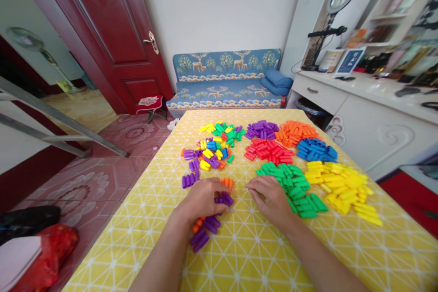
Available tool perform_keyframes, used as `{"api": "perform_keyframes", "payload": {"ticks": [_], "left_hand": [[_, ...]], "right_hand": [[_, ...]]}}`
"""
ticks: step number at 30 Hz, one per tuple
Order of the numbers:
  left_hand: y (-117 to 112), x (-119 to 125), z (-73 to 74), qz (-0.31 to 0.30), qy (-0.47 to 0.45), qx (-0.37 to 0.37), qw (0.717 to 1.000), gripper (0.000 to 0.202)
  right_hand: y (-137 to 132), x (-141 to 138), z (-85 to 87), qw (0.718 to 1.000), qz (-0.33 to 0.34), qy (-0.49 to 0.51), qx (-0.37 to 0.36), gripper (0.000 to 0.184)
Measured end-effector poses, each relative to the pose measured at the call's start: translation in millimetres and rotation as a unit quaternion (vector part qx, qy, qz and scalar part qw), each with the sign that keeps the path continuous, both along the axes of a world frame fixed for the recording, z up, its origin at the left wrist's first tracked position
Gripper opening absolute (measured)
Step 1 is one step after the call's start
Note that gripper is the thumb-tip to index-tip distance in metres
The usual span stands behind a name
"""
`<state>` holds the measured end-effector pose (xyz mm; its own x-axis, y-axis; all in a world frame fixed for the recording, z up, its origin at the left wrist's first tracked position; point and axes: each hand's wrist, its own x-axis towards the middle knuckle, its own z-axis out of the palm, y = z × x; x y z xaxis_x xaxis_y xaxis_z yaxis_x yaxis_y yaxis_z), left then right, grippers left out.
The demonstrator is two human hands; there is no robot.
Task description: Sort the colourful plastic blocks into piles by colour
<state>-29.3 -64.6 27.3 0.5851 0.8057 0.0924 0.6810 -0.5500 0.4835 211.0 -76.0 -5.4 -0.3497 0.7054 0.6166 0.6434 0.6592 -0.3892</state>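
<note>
Left hand grasping purple plastic tubes between thumb and fingers, over patterned yellow tabletop. Right hand half-curled beside green tube pile; cannot tell whether it holds anything. Orange tubes just beyond left hand. Mixed-color tubes farther off. Red pile beyond green; yellow pile right of green.

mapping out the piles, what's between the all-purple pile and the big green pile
The head view shows the red pile lying between the all-purple pile and the big green pile.
</note>
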Motion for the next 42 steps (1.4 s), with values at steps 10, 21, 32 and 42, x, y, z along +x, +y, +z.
{"api": "perform_keyframes", "payload": {"ticks": [10, 21, 32, 42], "left_hand": [[-2, 14, -8.1, 0.033, -0.169, -0.021, 0.985, 0.039], [-6, 20, -14.3, 0.023, -0.396, -0.316, 0.862, 0.038], [3, 24, -22.3, 0.057, -0.457, -0.281, 0.842, 0.053], [29, -13, -23.1, 0.228, -0.628, -0.221, 0.71, 0.043]], "right_hand": [[-1, -7, -4.3, 0.999, 0.011, 0.021, -0.033, 0.016], [-6, -13, -6.5, 0.978, 0.126, 0.138, -0.093, 0.04], [-4, -11, -8.7, 0.984, 0.07, 0.155, -0.056, 0.023], [-4, -14, 0.5, 0.97, -0.017, 0.224, -0.091, 0.009]]}}
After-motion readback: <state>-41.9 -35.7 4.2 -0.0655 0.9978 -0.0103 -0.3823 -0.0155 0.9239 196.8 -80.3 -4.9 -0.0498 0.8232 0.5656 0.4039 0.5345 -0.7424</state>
